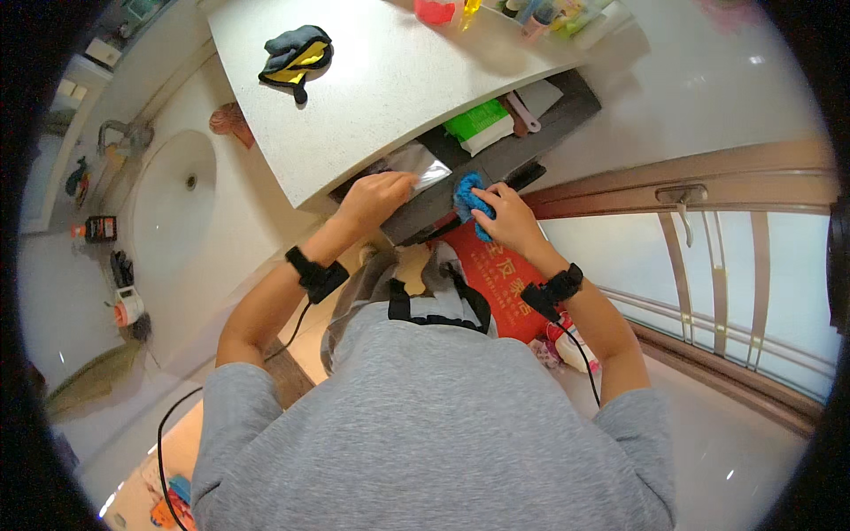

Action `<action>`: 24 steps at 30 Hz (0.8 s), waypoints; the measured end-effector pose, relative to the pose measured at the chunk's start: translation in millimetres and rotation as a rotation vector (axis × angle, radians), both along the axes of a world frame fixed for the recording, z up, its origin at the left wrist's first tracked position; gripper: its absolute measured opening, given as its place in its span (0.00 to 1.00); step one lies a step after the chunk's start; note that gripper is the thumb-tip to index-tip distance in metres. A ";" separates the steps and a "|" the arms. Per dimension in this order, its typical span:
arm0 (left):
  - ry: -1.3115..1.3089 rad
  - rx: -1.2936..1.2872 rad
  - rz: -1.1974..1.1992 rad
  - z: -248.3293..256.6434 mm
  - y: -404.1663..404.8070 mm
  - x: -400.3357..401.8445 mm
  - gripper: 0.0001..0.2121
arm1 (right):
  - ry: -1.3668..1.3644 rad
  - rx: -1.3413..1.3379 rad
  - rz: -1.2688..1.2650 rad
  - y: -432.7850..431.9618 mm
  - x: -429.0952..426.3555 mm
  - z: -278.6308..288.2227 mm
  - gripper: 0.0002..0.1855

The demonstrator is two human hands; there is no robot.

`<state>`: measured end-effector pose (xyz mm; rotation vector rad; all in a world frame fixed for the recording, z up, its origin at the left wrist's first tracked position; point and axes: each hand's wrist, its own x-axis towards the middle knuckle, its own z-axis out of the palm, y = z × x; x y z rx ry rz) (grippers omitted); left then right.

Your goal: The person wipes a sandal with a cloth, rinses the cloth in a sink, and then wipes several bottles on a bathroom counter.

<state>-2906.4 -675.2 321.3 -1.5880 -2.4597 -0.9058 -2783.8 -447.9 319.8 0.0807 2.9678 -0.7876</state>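
My left hand point(377, 199) reaches over the pulled-out dark drawer point(425, 212), its fingers closed at the near end of a shiny clear plastic packet point(433, 171). A fluffy blue cloth point(469, 189) is bunched in my right hand point(508, 216), against the drawer's front panel. Farther along inside the drawer lie a green and white soft packet point(483, 125), a pink-handled tool point(524, 113) and a flat pale piece point(539, 98). A folded grey and yellow cloth point(297, 60) rests on the white cabinet top point(372, 86).
Bottles point(541, 20) and a red-and-clear container point(435, 12) stand at the top's far edge. A washbasin point(174, 199) is on the left. To the right is a window with a handle point(682, 206). A red bag point(495, 285) bearing writing sits below the drawer.
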 end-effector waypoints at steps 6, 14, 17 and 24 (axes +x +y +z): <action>0.038 -0.023 0.042 13.9 -34.8 44.9 0.11 | 0.294 -0.004 0.028 -11.0 -24.9 -7.8 0.24; 0.086 -0.005 0.423 26.4 -62.2 117.9 0.13 | 0.274 0.129 0.181 -43.0 -89.5 -43.1 0.23; 0.084 0.002 0.577 38.0 -69.0 137.0 0.14 | 0.458 0.169 0.009 -68.2 -114.9 -58.9 0.23; 0.135 0.069 0.684 54.0 -81.3 146.1 0.17 | 0.386 -0.073 0.149 -98.6 -108.6 -55.0 0.23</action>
